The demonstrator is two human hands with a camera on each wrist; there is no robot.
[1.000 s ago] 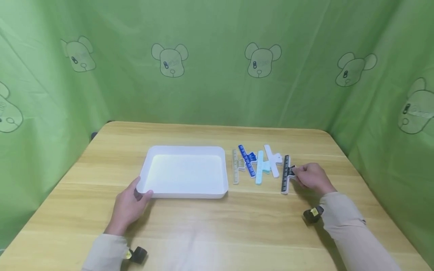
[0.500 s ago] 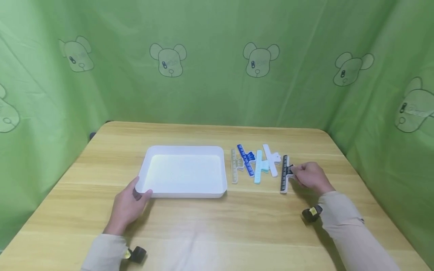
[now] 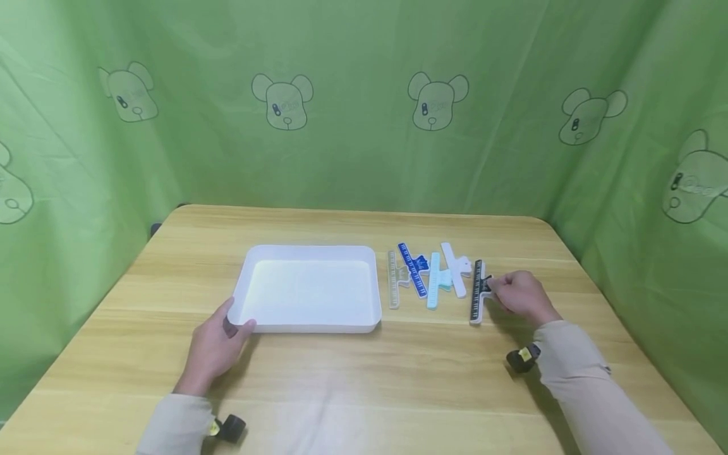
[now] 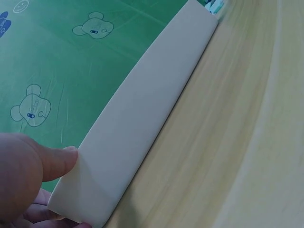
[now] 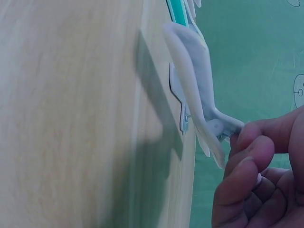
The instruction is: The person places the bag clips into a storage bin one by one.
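Observation:
A white rectangular tray (image 3: 309, 322) lies at the table's middle, its near wall long and pale in the left wrist view (image 4: 147, 114). My left hand (image 3: 218, 341) grips its near left corner, thumb (image 4: 59, 159) over the rim. Right of the tray lie several ruler-shaped clips: clear (image 3: 392, 279), dark blue (image 3: 413, 268), light cyan (image 3: 434, 289), white (image 3: 455, 268). My right hand (image 3: 520, 296) pinches the handle of a black clip with piano keys (image 3: 476, 292), its pale underside (image 5: 192, 90) tilted off the wood, fingertips (image 5: 249, 142) curled at the handle.
The wooden table (image 3: 364, 379) is walled in by green cloth printed with bears (image 3: 364, 95) at the back and both sides. The table's rounded corners show at the far left and far right. A small black device sits at each wrist (image 3: 523, 357).
Almost nothing has moved. The view has shifted slightly, and my right hand stays pinched on the black clip's handle.

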